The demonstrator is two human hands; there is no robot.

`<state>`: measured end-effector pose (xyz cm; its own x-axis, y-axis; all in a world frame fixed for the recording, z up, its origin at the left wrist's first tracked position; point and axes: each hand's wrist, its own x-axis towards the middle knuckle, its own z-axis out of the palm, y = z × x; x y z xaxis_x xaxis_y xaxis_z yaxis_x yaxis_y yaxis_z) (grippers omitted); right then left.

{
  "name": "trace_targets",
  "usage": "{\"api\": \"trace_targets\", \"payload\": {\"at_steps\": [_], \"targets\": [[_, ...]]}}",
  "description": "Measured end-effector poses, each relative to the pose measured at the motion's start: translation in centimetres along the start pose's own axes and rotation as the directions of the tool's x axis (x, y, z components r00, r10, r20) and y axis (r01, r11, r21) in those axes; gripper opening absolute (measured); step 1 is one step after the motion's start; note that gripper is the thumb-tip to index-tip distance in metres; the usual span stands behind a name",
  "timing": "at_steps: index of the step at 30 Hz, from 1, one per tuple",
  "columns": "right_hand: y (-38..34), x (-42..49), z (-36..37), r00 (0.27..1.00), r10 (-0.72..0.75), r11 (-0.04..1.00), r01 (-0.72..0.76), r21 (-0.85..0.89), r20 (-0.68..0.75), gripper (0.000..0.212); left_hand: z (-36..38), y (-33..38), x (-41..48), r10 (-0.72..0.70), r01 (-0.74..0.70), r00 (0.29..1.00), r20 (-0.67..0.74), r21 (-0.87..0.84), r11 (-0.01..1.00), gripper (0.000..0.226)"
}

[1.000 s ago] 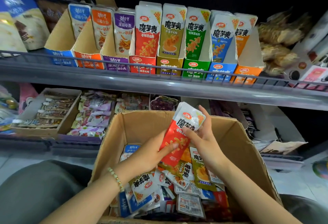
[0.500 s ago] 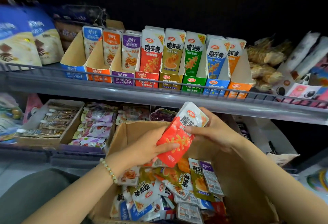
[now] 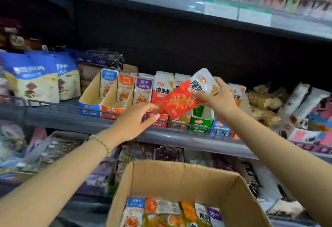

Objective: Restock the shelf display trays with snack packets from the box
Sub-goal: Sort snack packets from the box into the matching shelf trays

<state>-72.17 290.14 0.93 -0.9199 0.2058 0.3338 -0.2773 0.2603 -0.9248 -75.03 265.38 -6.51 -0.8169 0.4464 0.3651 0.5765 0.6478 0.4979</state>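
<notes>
Within the last second the red packets [image 3: 179,101] had risen from over the box [image 3: 179,178] to the shelf [image 3: 179,137], gripped by the right hand [image 3: 218,101] alone just before the red tray [image 3: 162,123], while the left hand [image 3: 133,125] had let go, fingers loose, so slotting in seemed next.

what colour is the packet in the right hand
The packet in the right hand is red below, white on top with black characters; head view.

We see both arms bare, and the left hand [image 3: 133,124] and right hand [image 3: 218,99] bare as well. Around the left wrist we find a thin bracelet [image 3: 102,143] of small, pale, rounded beads.
</notes>
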Motion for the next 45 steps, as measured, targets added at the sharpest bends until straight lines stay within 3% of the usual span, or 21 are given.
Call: {"api": "trace_targets", "payload": {"at_steps": [5, 10, 13, 17, 21, 27, 32, 36, 40, 45], "targets": [[0.2, 3.2, 2.9, 0.996, -0.07, 0.996, 0.066, -0.064, -0.052, 0.048, -0.5, -1.7, 2.2, -0.02, 0.007, 0.999, 0.046, 0.258, 0.966, 0.047], [1.1, 5.1, 5.2, 0.991, -0.126, 0.959, 0.108, -0.262, -0.051, 0.053, -0.4, -2.7, 3.5, -0.049, 0.037, 0.997, 0.057, 0.188, 0.981, 0.034], [1.1, 6.0, 6.1, 0.984, -0.127, 0.868, 0.173, -0.466, 0.128, 0.06, -0.3, -3.0, 3.7, -0.057, 0.049, 0.995, 0.083, 0.096, 0.994, 0.028], [1.1, 7.0, 7.7, 0.95, -0.068, 0.707, 0.26, -0.657, 0.304, 0.077, 0.1, -3.6, 4.1, -0.027, 0.021, 0.998, 0.059, 0.101, 0.995, 0.027], [2.0, 7.3, 8.9, 0.932, -0.063, 0.512, 0.336, -0.79, 0.356, 0.077, 0.5, -3.8, 4.0, -0.017, 0.015, 0.999, 0.031, 0.063, 0.998, 0.033], [2.9, 8.2, 8.7, 0.902, -0.235, 0.397, 0.428, -0.812, 0.361, 0.077, 0.9, -3.8, 3.7, -0.002, 0.002, 1.0, -0.003, 0.02, 1.0, 0.03], [3.6, 7.9, 9.1, 0.883, -0.216, 0.403, 0.469, -0.786, 0.417, 0.089, 1.4, -4.0, 3.6, -0.005, 0.006, 1.0, -0.03, 0.021, 1.0, 0.025], [4.4, 7.8, 9.2, 0.882, -0.297, 0.349, 0.457, -0.818, 0.366, 0.086, 1.7, -4.1, 3.5, -0.008, 0.01, 0.998, -0.054, 0.026, 1.0, 0.027], [4.9, 7.8, 9.2, 0.895, -0.227, 0.474, 0.445, -0.759, 0.383, 0.094, 1.8, -4.1, 3.5, -0.008, 0.011, 0.999, -0.044, 0.053, 0.999, 0.027], [4.6, 7.9, 8.8, 0.9, -0.186, 0.521, 0.431, -0.737, 0.395, 0.096, 1.9, -3.5, 3.0, -0.032, 0.037, 0.999, -0.032, 0.161, 0.986, 0.041]]}}
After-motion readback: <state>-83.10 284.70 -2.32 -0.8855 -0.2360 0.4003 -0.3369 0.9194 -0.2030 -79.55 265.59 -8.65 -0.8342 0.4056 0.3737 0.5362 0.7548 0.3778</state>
